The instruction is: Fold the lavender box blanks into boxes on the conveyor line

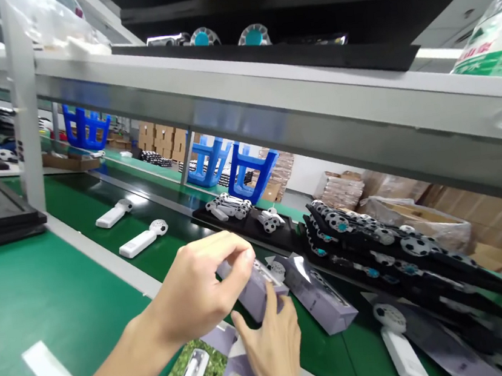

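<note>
Left hand [203,285] arched over purple box [251,297], thumb and forefinger drawn together; couldn't tell if anything sat pinched. Right hand [274,343]: thumb spread wide, forefinger on box's near end. Box lay beneath left fingertips, beside second box [323,300].
</note>
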Tool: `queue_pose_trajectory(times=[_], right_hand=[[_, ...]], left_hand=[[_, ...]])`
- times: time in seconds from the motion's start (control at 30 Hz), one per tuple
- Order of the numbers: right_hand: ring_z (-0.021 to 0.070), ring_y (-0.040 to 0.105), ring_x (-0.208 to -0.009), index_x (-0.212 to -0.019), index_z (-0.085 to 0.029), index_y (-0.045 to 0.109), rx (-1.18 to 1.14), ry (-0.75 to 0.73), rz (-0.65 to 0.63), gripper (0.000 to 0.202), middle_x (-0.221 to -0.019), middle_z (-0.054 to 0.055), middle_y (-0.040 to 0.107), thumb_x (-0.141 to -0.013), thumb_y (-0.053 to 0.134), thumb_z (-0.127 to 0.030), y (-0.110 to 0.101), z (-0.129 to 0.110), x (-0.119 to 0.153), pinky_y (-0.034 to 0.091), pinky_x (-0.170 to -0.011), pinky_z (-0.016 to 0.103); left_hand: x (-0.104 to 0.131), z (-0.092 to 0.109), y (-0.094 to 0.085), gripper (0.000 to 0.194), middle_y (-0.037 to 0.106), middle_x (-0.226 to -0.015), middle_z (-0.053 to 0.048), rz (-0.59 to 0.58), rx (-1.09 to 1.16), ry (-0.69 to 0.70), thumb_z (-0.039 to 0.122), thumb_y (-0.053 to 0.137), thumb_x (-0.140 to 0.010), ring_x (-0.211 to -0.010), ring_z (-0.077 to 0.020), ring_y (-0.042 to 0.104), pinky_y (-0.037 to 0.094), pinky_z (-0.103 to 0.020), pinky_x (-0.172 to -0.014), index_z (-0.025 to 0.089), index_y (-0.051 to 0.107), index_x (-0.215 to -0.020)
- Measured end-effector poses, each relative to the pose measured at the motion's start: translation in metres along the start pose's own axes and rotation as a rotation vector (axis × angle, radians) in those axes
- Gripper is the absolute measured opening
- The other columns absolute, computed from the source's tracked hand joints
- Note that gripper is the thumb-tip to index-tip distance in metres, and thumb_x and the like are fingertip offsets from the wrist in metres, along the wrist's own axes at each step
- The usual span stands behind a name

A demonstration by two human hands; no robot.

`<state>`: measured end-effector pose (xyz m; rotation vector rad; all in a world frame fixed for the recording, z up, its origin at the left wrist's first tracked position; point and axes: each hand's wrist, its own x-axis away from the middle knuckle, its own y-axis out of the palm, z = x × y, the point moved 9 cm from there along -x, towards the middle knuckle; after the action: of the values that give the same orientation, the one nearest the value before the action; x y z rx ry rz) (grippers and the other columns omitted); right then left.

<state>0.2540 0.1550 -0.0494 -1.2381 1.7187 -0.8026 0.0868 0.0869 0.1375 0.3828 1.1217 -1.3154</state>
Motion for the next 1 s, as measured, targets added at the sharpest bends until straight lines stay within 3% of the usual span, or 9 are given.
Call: queue_pose_trajectory(times=[0.1, 0.2, 0.3, 0.43, 0.63, 0.7, 0.77, 0.87, 1.0], right_hand=[[0.0417, 0.024, -0.149, -0.147, -0.017, 0.035, -0.117, 0.054, 0.000, 0.066, -0.160, 0.021, 0.005, -0.091, 0.052, -0.050, -0.006, 0.009, -0.015, 0.044, -0.107, 0.051], [0.0391, 0.045, -0.137, -0.151, -0.029, 0.023, -0.199, 0.120, -0.044, 0.071, -0.164, 0.013, -0.004, -0.090, 0.048, -0.055, -0.008, 0.021, -0.020, 0.052, -0.094, 0.048], [0.0373, 0.058, -0.123, -0.156, -0.032, 0.009, -0.231, 0.151, -0.108, 0.083, -0.162, 0.014, 0.017, -0.088, 0.048, -0.057, -0.010, 0.030, -0.019, 0.052, -0.092, 0.050], [0.0389, 0.058, -0.121, -0.143, -0.027, 0.042, -0.223, 0.150, -0.166, 0.064, -0.133, 0.013, 0.052, -0.085, 0.050, -0.050, -0.027, 0.030, -0.015, 0.044, -0.102, 0.054], [0.0384, 0.054, -0.127, -0.151, -0.024, 0.027, -0.249, 0.215, 0.010, 0.078, -0.148, 0.022, 0.026, -0.087, 0.045, -0.064, -0.079, 0.031, -0.019, 0.043, -0.107, 0.053], [0.0274, 0.054, -0.130, -0.156, -0.018, 0.010, -0.317, 0.147, -0.040, 0.086, -0.158, 0.021, 0.010, -0.090, 0.039, -0.066, -0.069, 0.022, -0.021, 0.048, -0.108, 0.035], [0.0195, 0.056, -0.126, -0.154, -0.013, 0.016, -0.327, 0.085, -0.147, 0.076, -0.158, 0.019, 0.021, -0.097, 0.036, -0.058, -0.047, 0.013, -0.020, 0.050, -0.103, 0.026], [0.0213, 0.061, -0.113, -0.136, -0.016, 0.049, -0.178, 0.047, -0.392, 0.049, -0.131, 0.011, 0.057, -0.096, 0.053, -0.044, -0.005, 0.002, -0.005, 0.050, -0.102, 0.039], [0.0292, 0.057, -0.118, -0.116, -0.015, 0.063, 0.090, 0.089, -0.610, 0.045, -0.119, 0.010, 0.063, -0.082, 0.076, -0.040, 0.019, 0.003, 0.019, 0.044, -0.105, 0.052]], left_hand=[[0.000, 0.002, -0.004, 0.022, 0.059, -0.077, 0.009, 0.012, 0.005, 0.022, 0.017, 0.047, -0.099, -0.071, -0.0019, 0.053, 0.040, -0.013, -0.069, 0.017, 0.057, -0.079], [0.001, 0.003, -0.007, 0.020, 0.060, -0.078, 0.010, 0.040, 0.011, 0.054, 0.016, 0.048, -0.098, -0.072, -0.0011, 0.053, 0.040, -0.011, -0.071, 0.018, 0.058, -0.081], [0.001, 0.004, -0.004, 0.019, 0.061, -0.079, 0.010, 0.037, 0.017, 0.068, 0.017, 0.049, -0.098, -0.073, -0.0012, 0.054, 0.041, -0.012, -0.071, 0.018, 0.060, -0.083], [0.001, 0.007, -0.002, 0.018, 0.061, -0.078, 0.008, 0.027, 0.011, 0.077, 0.015, 0.050, -0.097, -0.071, -0.0016, 0.054, 0.041, -0.013, -0.069, 0.016, 0.062, -0.083], [0.000, 0.011, -0.009, 0.020, 0.060, -0.074, 0.008, 0.081, 0.012, 0.117, 0.014, 0.049, -0.096, -0.067, -0.0018, 0.054, 0.041, -0.013, -0.066, 0.015, 0.062, -0.081], [-0.001, 0.011, -0.007, 0.020, 0.060, -0.073, 0.007, 0.077, 0.017, 0.122, 0.014, 0.049, -0.096, -0.066, -0.0022, 0.053, 0.041, -0.013, -0.065, 0.014, 0.061, -0.079], [-0.001, 0.011, -0.005, 0.020, 0.061, -0.074, 0.007, 0.067, 0.018, 0.121, 0.015, 0.050, -0.096, -0.067, -0.0025, 0.053, 0.041, -0.014, -0.065, 0.013, 0.062, -0.080], [-0.002, 0.009, -0.003, 0.019, 0.061, -0.075, 0.007, 0.045, 0.015, 0.110, 0.014, 0.051, -0.095, -0.067, -0.0020, 0.053, 0.040, -0.014, -0.066, 0.013, 0.063, -0.080], [-0.001, 0.005, 0.001, 0.020, 0.061, -0.074, 0.007, 0.019, 0.019, 0.088, 0.017, 0.050, -0.095, -0.066, -0.0030, 0.053, 0.040, -0.016, -0.064, 0.014, 0.063, -0.080]])
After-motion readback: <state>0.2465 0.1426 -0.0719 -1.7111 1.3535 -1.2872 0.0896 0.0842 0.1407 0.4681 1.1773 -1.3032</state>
